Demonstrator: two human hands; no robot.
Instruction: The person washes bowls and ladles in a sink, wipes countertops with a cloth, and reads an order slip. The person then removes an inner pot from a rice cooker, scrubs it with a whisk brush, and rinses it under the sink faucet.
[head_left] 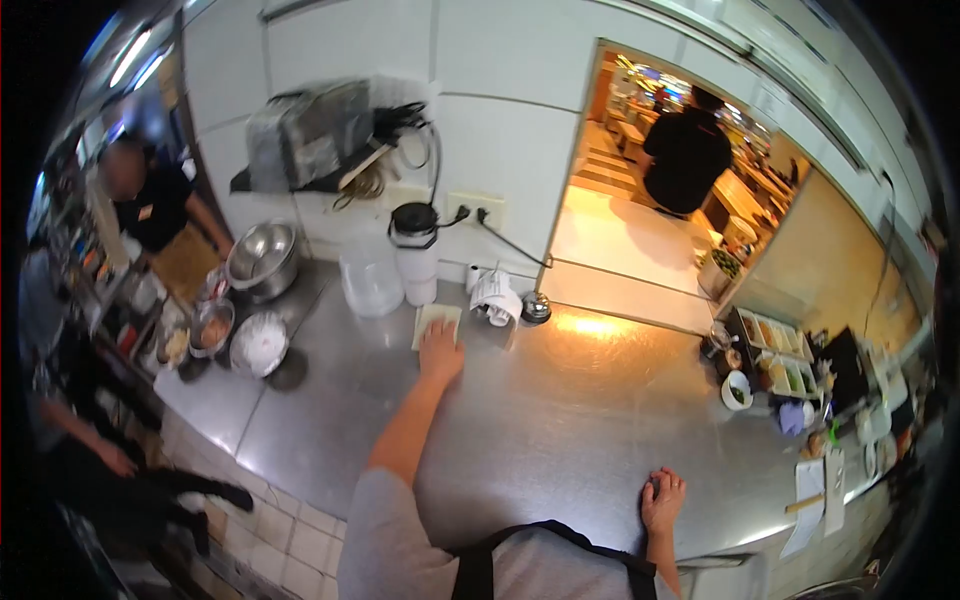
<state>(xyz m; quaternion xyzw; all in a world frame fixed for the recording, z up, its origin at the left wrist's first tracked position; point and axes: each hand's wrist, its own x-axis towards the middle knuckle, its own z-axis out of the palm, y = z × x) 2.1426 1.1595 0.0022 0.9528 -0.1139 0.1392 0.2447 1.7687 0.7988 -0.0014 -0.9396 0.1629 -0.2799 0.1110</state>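
Note:
My left hand [440,356] reaches far across the steel counter [560,420] and presses a folded pale cloth [437,316] against it, the fingers over the cloth's near part. Just behind the cloth stand a white container with a black lid [415,255] and a clear plastic tub [370,278]. To its right is a holder with white papers [494,297], beside a metal call bell [537,307]. My right hand [664,500] rests near the counter's front edge, its fingers loosely bent and apart, with nothing visible in it.
Metal bowls [263,262] and a white-filled bowl [259,344] stand at the left. A co-worker [160,200] is beyond them. Condiment trays [780,350] and a small white bowl [736,391] sit at the right. A serving window [620,240] opens behind the counter.

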